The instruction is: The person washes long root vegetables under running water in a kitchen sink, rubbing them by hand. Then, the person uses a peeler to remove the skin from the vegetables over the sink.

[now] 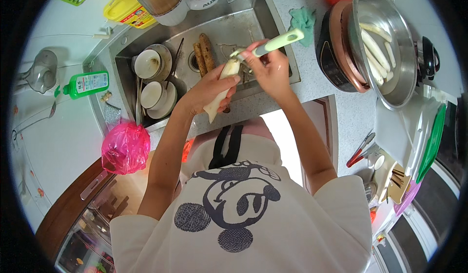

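Note:
My left hand [214,90] is closed around a pale peeled root vegetable [220,99], held slantwise over the sink's front edge. In my right hand [271,70] is a light green and grey handled peeler [279,41], its head at the upper end of the root. Unpeeled brown roots [206,51] lie in the steel sink [234,26] by the drain, partly hidden by my left hand. Some peelings show behind my right hand. Several peeled white roots [376,49] lie in a large steel bowl [400,79] at the right.
Bowls and plates [159,99] stand in the sink's left part. Left of it are a green detergent bottle [87,84] and a pink plastic bag [126,148]. An appliance with a clear jar [161,2] stands behind the sink. A green cloth [302,26] and red-handled tongs [360,150] lie on the right counter.

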{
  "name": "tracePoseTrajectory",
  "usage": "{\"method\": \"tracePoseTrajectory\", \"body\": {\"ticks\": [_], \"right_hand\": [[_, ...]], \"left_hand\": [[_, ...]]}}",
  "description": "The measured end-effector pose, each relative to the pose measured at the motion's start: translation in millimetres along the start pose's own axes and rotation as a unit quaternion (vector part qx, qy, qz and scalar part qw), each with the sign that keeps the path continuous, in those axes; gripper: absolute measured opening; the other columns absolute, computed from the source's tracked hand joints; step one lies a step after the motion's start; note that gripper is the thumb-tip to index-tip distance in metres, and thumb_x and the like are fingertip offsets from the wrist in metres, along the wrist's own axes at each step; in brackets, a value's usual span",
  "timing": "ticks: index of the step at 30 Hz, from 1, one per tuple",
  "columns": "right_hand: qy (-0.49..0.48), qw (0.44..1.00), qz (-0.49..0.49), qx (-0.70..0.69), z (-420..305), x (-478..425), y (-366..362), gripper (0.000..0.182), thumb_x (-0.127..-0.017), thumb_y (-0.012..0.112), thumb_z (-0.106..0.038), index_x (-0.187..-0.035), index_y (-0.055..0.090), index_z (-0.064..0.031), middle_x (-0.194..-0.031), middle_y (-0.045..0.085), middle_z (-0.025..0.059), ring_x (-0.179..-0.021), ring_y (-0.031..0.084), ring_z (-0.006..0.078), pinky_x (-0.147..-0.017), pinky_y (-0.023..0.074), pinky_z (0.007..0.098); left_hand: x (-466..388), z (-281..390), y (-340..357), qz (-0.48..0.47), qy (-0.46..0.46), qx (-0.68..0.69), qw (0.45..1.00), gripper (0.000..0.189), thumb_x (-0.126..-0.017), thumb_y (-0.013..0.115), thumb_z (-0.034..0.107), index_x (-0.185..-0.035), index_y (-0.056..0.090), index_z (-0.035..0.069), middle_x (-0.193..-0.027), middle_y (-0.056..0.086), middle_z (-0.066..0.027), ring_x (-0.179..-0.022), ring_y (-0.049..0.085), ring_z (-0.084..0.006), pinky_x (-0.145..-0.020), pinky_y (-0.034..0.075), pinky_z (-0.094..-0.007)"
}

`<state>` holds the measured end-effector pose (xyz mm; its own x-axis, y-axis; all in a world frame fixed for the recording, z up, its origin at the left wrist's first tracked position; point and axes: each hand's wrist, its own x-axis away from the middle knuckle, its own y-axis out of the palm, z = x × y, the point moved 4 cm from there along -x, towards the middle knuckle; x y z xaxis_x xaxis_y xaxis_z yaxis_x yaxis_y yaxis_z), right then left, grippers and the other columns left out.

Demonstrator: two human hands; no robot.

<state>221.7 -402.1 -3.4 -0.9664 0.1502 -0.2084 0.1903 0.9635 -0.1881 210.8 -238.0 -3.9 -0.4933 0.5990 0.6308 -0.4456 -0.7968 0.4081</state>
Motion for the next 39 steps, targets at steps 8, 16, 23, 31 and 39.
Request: {"method": "tracePoseTrajectory", "body": {"ticks": [8, 16, 23, 31, 39], "right_hand": [[-0.012, 0.999, 0.045, 0.015, 16.9, -2.7, -0.6, 0.018, -0.083, 0.075, -0.012, -0.09, 0.062, -0.0016, -0.069, 0.063, 0.0053, -0.054, 0.054, 0.0092, -0.048, 0.0433, 0.0251], [-0.033, 0.997, 0.037, 0.061, 0.4, -0.8, 0.3, 0.014, -0.086, 0.072, -0.007, -0.09, 0.062, 0.0022, -0.077, 0.065, 0.0043, -0.063, 0.057, 0.0048, -0.053, 0.0448, 0.0202], [-0.091, 0.993, 0.042, 0.066, -18.7, 6.2, 7.7, 0.016, -0.085, 0.074, -0.011, -0.089, 0.063, 0.0005, -0.073, 0.064, 0.0046, -0.057, 0.055, 0.0074, -0.051, 0.0439, 0.0221], [-0.085, 0.993, 0.055, 0.061, -6.7, 8.2, 4.6, 0.016, -0.086, 0.072, -0.009, -0.091, 0.062, 0.0019, -0.07, 0.063, 0.0042, -0.056, 0.053, 0.0077, -0.049, 0.0424, 0.022], [-0.033, 0.991, 0.073, 0.108, 24.0, 1.3, 1.6, 0.018, -0.086, 0.073, -0.015, -0.089, 0.063, -0.0009, -0.063, 0.06, 0.0081, -0.047, 0.052, 0.0144, -0.045, 0.0413, 0.0289]], "left_hand": [[3.1, 11.4, -1.9, 0.026, 0.057, -0.137, 0.989, 0.031, -0.093, 0.058, 0.018, -0.117, 0.043, 0.005, -0.065, 0.051, -0.0012, -0.044, 0.049, -0.0099, -0.039, 0.04, -0.0262], [-1.9, 11.6, -4.8, 0.069, 0.12, -0.253, 0.958, 0.033, -0.09, 0.061, 0.016, -0.116, 0.048, 0.0, -0.065, 0.055, -0.005, -0.05, 0.054, -0.0135, -0.047, 0.044, -0.0301], [-9.6, 6.7, -15.8, 0.163, 0.247, -0.439, 0.848, 0.031, -0.085, 0.064, 0.019, -0.101, 0.048, -0.002, -0.081, 0.063, -0.0237, -0.08, 0.063, -0.0426, -0.07, 0.048, -0.0462], [-9.3, 6.7, -17.3, 0.205, 0.227, -0.546, 0.78, 0.034, -0.082, 0.066, 0.015, -0.105, 0.045, 0.001, -0.083, 0.064, -0.0243, -0.083, 0.062, -0.0439, -0.069, 0.048, -0.0501], [-6.4, 7.9, -14.9, 0.239, 0.235, -0.609, 0.719, 0.04, -0.081, 0.068, 0.015, -0.109, 0.042, 0.004, -0.085, 0.064, -0.0224, -0.08, 0.063, -0.0432, -0.065, 0.049, -0.0502]]}}
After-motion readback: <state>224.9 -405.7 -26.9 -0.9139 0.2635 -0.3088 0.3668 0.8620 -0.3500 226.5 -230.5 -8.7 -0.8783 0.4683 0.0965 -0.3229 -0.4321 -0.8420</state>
